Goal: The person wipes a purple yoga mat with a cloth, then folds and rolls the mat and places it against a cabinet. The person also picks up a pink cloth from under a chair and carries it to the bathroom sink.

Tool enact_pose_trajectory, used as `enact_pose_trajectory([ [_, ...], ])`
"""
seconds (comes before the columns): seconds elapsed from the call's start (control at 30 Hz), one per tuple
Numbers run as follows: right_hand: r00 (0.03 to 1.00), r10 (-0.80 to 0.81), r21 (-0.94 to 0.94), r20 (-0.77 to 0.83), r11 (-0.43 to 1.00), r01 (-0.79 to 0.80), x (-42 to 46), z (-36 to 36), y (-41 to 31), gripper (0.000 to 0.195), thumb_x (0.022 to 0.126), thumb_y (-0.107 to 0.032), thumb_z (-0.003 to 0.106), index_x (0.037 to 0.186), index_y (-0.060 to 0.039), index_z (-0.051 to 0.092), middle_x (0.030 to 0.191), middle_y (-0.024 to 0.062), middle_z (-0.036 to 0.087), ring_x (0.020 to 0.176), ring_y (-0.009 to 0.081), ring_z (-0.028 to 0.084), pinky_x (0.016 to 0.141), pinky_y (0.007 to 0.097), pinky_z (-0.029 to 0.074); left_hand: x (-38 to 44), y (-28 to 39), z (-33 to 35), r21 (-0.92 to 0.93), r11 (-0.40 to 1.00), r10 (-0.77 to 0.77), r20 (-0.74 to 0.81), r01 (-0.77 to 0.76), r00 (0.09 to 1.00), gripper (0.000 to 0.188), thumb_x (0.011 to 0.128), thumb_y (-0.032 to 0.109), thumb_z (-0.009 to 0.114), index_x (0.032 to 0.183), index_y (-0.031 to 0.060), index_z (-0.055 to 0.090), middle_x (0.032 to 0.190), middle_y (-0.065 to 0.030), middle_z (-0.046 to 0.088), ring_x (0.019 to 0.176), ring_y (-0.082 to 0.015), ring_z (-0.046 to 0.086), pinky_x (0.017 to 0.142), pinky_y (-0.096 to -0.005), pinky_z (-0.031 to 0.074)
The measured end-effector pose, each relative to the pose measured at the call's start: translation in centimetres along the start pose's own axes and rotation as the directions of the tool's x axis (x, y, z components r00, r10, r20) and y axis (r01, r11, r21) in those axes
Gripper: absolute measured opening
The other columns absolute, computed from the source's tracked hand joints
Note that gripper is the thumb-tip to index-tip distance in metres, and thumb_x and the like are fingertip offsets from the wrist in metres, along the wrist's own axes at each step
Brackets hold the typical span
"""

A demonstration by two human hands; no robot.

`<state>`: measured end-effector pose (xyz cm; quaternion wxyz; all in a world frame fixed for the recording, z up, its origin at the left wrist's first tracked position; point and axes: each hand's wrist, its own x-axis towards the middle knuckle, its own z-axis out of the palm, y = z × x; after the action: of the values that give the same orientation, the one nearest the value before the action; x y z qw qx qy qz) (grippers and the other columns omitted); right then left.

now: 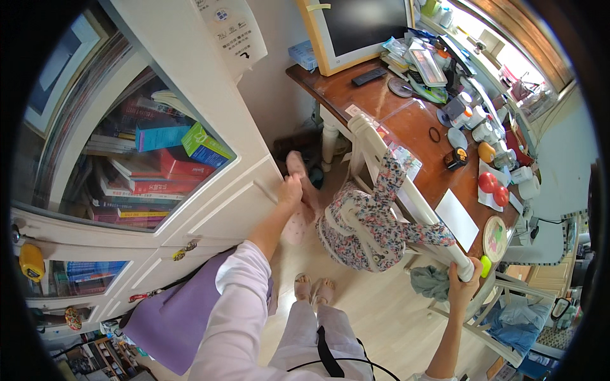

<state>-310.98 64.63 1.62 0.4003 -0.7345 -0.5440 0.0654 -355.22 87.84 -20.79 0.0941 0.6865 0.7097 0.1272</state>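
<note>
My left hand is closed on a pale pink cloth, which hangs down beside the cabinet door and looks blurred. Off to the right, my right hand grips the end of the top rail of a white wooden chair. A floral-print backpack with pale straps hangs from that chair's back. A grey-green cloth lies low beside the chair, near my right hand. The chair back stands against the edge of a brown wooden desk.
A white cabinet with books behind glass rises on my left, a purple sheet against it. On the desk stand a framed dark panel, several bottles and two tomatoes. Another chair holding blue cloth is at right.
</note>
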Motion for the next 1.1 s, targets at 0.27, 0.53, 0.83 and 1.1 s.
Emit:
enact_pose_trajectory([
  [0.27, 1.000, -0.017, -0.029, 0.004, 0.999, 0.017, -0.1, -0.7, -0.2, 0.047, 0.078, -0.010, 0.078, 0.116, -0.0046, 0.051, 0.096, 0.0084, 0.062, 0.086, 0.0162, 0.058, 0.078, 0.0289, 0.048, -13.6, -2.8, 4.7, -0.151, 0.984, -0.067, 0.171, 0.093, 0.983, 0.028, 0.089, 0.008, 0.043, 0.112, -0.0009, 0.056, 0.107, -0.0234, 0.061, 0.095, -0.0411, 0.061, 0.083, -0.0475, 0.049],
  [0.53, 0.897, 0.441, 0.389, 0.039, 0.820, -0.420, -8.1, -5.0, -1.4, 0.072, 0.084, -0.021, 0.075, 0.140, -0.0068, 0.032, 0.095, 0.0075, 0.063, 0.081, 0.0101, 0.057, 0.065, 0.0235, 0.041, -23.4, -4.0, 2.3, -0.305, 0.947, -0.058, 0.144, 0.100, 0.988, 0.018, 0.087, 0.007, 0.048, 0.100, 0.0026, 0.060, 0.089, -0.0216, 0.063, 0.086, -0.0401, 0.062, 0.073, -0.0501, 0.047],
  [0.83, 0.635, 0.377, 0.738, 0.674, -0.342, -0.581, -23.3, -4.1, -3.6, 0.048, 0.099, -0.039, 0.038, 0.126, -0.0040, 0.055, 0.127, 0.0143, 0.060, 0.115, 0.0307, 0.058, 0.101, 0.0476, 0.045, -32.6, -0.9, -5.1, -0.470, 0.876, -0.007, 0.210, 0.107, 0.978, 0.032, 0.086, 0.005, 0.055, 0.117, 0.0027, 0.065, 0.097, -0.0209, 0.067, 0.083, -0.0350, 0.066, 0.074, -0.0396, 0.051],
  [1.1, 0.545, 0.590, 0.803, 0.596, -0.434, -0.408, -32.8, -11.0, -4.8, 0.042, 0.097, -0.035, 0.043, 0.118, -0.0032, 0.059, 0.119, 0.0123, 0.064, 0.109, 0.0282, 0.061, 0.097, 0.0448, 0.048, -37.8, 6.6, -9.8, -0.578, 0.807, 0.271, 0.175, -0.124, 0.947, 0.033, 0.088, 0.005, 0.052, 0.118, 0.0033, 0.065, 0.095, -0.0231, 0.067, 0.080, -0.0293, 0.068, 0.073, -0.0362, 0.052],
])
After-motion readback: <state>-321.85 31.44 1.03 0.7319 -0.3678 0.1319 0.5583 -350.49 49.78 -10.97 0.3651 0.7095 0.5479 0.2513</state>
